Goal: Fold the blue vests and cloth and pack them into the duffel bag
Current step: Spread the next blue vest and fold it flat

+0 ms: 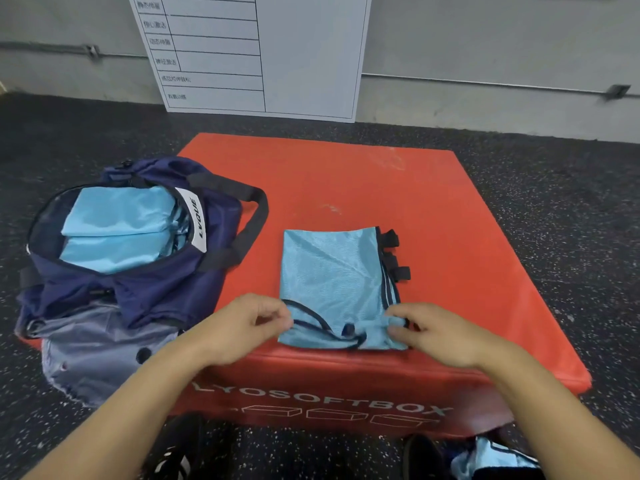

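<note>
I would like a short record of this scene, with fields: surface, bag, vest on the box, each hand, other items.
surface: red soft box on a dark speckled floor
bag: navy duffel bag, open, at the box's left edge, folded light blue cloth inside
vest on box: folded blue vest, flat, black straps on its right side
left hand: pinches the vest's near left corner
right hand: pinches the vest's near right corner
other: more blue fabric on the floor, whiteboard against the wall

Dark speckled floor, grey wall, white chart board leaning against it, red soft box
</note>
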`<state>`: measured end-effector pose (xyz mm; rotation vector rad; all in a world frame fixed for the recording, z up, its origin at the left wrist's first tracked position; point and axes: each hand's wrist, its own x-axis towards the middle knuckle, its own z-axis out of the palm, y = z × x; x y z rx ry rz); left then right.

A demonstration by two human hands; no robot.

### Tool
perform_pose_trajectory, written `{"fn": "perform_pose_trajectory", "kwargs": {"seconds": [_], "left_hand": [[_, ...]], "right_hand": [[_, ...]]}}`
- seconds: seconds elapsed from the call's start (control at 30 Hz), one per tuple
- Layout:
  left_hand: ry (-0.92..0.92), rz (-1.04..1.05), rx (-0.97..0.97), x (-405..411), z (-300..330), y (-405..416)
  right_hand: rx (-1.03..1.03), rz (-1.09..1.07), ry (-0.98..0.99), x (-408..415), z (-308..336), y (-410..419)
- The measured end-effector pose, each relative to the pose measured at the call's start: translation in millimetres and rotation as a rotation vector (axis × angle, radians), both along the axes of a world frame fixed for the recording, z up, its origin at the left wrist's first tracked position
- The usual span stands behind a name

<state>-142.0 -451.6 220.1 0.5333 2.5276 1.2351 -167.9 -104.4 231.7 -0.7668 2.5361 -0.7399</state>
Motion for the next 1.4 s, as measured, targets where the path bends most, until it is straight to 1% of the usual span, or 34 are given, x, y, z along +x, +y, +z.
{"fn": "perform_pose_trajectory", "kwargs": {"seconds": [0.07, 0.17, 0.23, 0.3, 0.33, 0.4, 0.5, 0.57, 0.63, 0.67, 0.73, 0.77, 0.83, 0.87, 0.9, 1.0, 1.07, 1.1, 1.17, 1.27, 1.4], "left_hand": [[-0.032, 0.142, 0.074, -9, -4, 7], [-0.116, 0.396, 0.159, -20, -16, 15], [-0.175, 0.496, 0.218, -24, -19, 19], [-0.211, 0.528, 0.281, -23, -17, 19], [-0.216, 0.510, 0.308, -21, -15, 18], [-0.183, 0.390, 0.306, -15, -10, 14], [-0.129, 0.173, 0.147, -7, -6, 12], [-0.113, 0.113, 0.069, -6, -5, 14], [-0.098, 0.120, 0.040, -7, -5, 15], [-0.090, 0.126, 0.031, -8, -5, 15], [-0.090, 0.119, 0.027, -11, -5, 17], [-0.102, 0.108, 0.031, -11, -4, 18], [-0.123, 0.082, 0.033, -12, -2, 20], [-0.125, 0.082, 0.047, -13, -1, 22], [-0.113, 0.103, 0.085, -14, 0, 24], [-0.008, 0.250, 0.292, -20, -1, 28], [0.023, 0.305, 0.322, -27, -9, 27], [0.014, 0.318, 0.299, -30, -15, 25], [-0.037, 0.329, 0.251, -32, -27, 21], [-0.048, 0.306, 0.197, -32, -32, 20], [-0.004, 0.264, 0.202, -27, -31, 22]], "right_hand": [[-0.164, -0.165, -0.020, -14, -1, -7], [-0.398, -0.552, -0.071, -30, -15, -26], [-0.446, -0.689, -0.101, -36, -23, -33], [-0.515, -0.751, -0.151, -36, -16, -34], [-0.570, -0.739, -0.204, -33, -9, -33], [-0.625, -0.675, -0.320, -24, 6, -29], [-0.578, -0.583, -0.391, -13, 18, -17], [-0.528, -0.521, -0.410, -9, 20, -9], [-0.439, -0.463, -0.428, -5, 22, -4], [-0.370, -0.401, -0.425, -4, 22, -3], [-0.239, -0.294, -0.379, -5, 20, -3], [-0.208, -0.271, -0.349, -7, 19, -2], [-0.210, -0.282, -0.293, -12, 15, -2], [-0.246, -0.294, -0.264, -15, 14, -3], [-0.306, -0.314, -0.234, -18, 14, -4], [-0.555, -0.432, -0.163, -27, 13, -13], [-0.684, -0.494, -0.222, -31, 10, -22], [-0.690, -0.508, -0.267, -33, 7, -27], [-0.619, -0.514, -0.311, -35, 2, -33], [-0.583, -0.536, -0.300, -39, 0, -32], [-0.584, -0.521, -0.252, -37, 0, -26]]}}
